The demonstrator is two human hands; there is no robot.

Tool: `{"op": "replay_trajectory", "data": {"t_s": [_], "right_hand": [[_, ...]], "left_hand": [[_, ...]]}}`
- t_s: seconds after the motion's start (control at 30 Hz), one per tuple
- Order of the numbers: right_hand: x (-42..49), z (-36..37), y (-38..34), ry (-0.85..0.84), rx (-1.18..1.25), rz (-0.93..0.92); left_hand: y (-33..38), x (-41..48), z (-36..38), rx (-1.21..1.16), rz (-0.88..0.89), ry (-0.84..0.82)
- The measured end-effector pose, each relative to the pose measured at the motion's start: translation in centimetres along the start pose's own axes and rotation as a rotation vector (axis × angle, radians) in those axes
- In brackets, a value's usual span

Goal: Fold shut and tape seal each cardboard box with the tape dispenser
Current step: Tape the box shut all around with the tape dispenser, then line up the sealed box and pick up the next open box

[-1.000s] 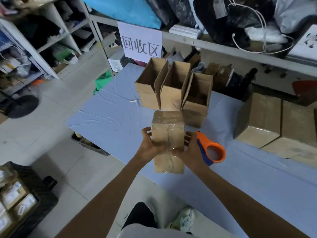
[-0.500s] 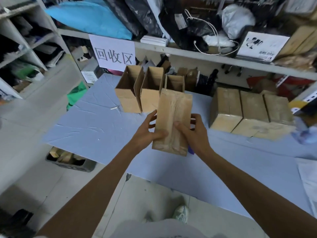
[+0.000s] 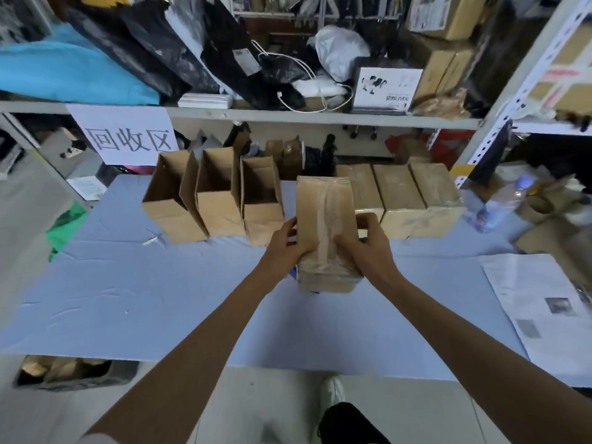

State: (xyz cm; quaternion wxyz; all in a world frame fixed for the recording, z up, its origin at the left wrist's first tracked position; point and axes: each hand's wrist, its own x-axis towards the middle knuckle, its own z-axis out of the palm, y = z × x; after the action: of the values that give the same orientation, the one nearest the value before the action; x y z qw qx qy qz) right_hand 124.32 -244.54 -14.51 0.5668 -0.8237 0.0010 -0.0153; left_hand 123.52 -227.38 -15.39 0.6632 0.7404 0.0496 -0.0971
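Observation:
A taped-shut cardboard box (image 3: 325,225) is held between both hands above the blue table (image 3: 144,299), a clear tape strip running down its middle. My left hand (image 3: 285,248) grips its left side, and my right hand (image 3: 368,248) grips its right side. Three open boxes (image 3: 221,200) stand in a row at the back left. Three sealed boxes (image 3: 403,193) lie side by side at the back right. The tape dispenser is almost wholly hidden behind the held box; only a blue sliver (image 3: 293,272) shows under my left hand.
A metal shelf (image 3: 288,115) crammed with bags and boxes runs behind the table, with a white paper sign (image 3: 125,133) hanging from it. A plastic bottle (image 3: 503,203) lies at the far right. A newspaper (image 3: 544,312) covers the table's right end. A bin (image 3: 73,373) sits on the floor below.
The view has swung right and up. The held box has moved toward the row of sealed boxes. The orange dispenser seen a second ago is now hidden behind the box.

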Motion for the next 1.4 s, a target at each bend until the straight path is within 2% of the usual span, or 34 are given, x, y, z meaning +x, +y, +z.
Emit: {"op": "replay_trajectory", "data": {"t_s": [0.27,0.6,0.83,1.0,1.23,1.4], "right_hand": [[6.9,-0.2,1.0,-0.028,0.023,-0.008],[16.6,0.3,2.8,-0.152,-0.066,-0.01],[21.9,1.9,4.6,-0.184,-0.22,0.099],[24.2,2.5,6.4,-0.248,-0.405,0.127],[25.6,3.3,7.8,-0.285,-0.568,0.116],[25.2,3.8,8.3,-0.272,-0.548,0.072]], "left_hand": [[1.3,6.8,0.1,0.135,0.018,0.233],[2.1,16.1,-0.7,0.214,-0.118,0.217],[1.0,22.0,-0.5,0.146,-0.161,0.151],[-1.1,23.7,-0.4,0.13,-0.155,0.134],[-3.6,26.1,-0.1,0.258,-0.146,0.122],[-3.8,25.9,0.1,0.251,-0.188,0.127]]}}
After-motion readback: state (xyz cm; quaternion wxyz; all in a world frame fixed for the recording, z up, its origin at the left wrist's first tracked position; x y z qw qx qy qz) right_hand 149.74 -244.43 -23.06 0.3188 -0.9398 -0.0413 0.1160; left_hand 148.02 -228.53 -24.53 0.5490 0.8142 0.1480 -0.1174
